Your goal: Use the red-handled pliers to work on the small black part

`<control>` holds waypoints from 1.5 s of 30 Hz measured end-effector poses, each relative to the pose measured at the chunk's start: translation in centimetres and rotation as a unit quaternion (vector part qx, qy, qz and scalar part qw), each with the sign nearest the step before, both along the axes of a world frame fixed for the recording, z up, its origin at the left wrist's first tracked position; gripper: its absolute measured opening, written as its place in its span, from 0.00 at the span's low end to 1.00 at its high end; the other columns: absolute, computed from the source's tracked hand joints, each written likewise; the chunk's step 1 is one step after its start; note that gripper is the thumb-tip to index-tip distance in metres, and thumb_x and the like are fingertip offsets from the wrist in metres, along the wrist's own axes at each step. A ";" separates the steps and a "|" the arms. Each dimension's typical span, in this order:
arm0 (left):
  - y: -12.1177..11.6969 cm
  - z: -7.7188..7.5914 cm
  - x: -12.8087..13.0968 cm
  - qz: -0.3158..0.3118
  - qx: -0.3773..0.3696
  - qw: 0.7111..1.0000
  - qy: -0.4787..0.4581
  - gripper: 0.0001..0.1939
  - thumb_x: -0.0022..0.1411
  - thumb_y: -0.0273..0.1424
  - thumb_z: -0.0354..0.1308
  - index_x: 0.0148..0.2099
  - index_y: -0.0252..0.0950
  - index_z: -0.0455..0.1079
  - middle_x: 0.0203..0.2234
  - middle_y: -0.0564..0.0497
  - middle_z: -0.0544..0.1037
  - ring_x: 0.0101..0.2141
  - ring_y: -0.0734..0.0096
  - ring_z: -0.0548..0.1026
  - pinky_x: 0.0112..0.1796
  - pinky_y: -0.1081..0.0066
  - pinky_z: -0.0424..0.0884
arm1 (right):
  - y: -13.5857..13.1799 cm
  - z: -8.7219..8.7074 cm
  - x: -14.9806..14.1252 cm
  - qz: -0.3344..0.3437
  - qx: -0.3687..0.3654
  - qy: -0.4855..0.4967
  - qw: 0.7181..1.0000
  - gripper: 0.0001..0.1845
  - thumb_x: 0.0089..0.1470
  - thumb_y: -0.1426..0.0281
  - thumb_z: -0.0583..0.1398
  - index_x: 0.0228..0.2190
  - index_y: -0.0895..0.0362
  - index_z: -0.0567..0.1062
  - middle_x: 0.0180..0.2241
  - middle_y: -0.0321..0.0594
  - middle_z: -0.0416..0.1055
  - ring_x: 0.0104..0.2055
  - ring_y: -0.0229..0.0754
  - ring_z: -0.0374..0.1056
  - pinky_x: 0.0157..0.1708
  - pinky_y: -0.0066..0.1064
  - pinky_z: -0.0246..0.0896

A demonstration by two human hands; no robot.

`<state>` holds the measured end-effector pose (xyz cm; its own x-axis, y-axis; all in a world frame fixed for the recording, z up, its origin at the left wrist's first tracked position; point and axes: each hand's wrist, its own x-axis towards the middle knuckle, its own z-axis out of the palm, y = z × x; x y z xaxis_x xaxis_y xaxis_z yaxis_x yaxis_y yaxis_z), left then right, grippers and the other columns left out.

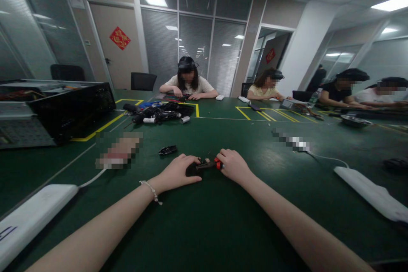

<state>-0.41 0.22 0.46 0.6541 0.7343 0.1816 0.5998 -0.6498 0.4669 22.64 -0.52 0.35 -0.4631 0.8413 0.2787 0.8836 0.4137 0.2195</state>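
Over the green tabletop, my left hand (175,173) is closed around a small black plastic part (193,170), thumb along its near side. My right hand (234,165) grips pliers (208,165) with red handles. The plier jaws point left and reach the black part; whether they bite on it I cannot tell. Much of the part is hidden by my left fingers. Beyond my left hand lies another small black piece (167,150), with its hollow inner side showing.
Farther back are a drill (140,115), cables and white cylinders (185,120). A black computer case (73,110) stands left. White power banks (38,216) (369,189) with cables flank my arms. A metal bowl (355,121) sits right. Several people work across the table.
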 end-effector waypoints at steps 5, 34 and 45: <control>-0.1 0.1 0.1 -0.004 0.011 1.000 0.003 0.25 0.51 0.46 0.55 0.49 0.41 0.62 0.46 0.50 0.68 0.43 0.61 0.65 0.41 0.64 0.62 | 0.0 0.0 0.0 -0.006 -0.006 -0.007 1.000 0.10 0.45 0.74 0.56 0.34 0.58 0.70 0.36 0.43 0.66 0.36 0.41 0.61 0.34 0.29 0.52; 0.2 -0.3 0.0 -0.015 0.026 1.000 -0.005 0.24 0.51 0.47 0.55 0.48 0.41 0.62 0.45 0.50 0.68 0.42 0.62 0.65 0.41 0.66 0.62 | 0.3 -0.2 0.2 0.011 -0.003 0.002 1.000 0.11 0.43 0.74 0.56 0.34 0.59 0.70 0.35 0.44 0.66 0.34 0.41 0.61 0.33 0.29 0.53; 0.2 0.0 0.1 -0.020 0.028 0.999 0.006 0.24 0.53 0.47 0.54 0.49 0.40 0.61 0.45 0.50 0.68 0.41 0.63 0.65 0.39 0.67 0.63 | 0.3 -0.1 0.4 0.014 -0.001 -0.005 1.000 0.11 0.43 0.73 0.57 0.33 0.59 0.70 0.35 0.43 0.65 0.35 0.41 0.60 0.34 0.30 0.53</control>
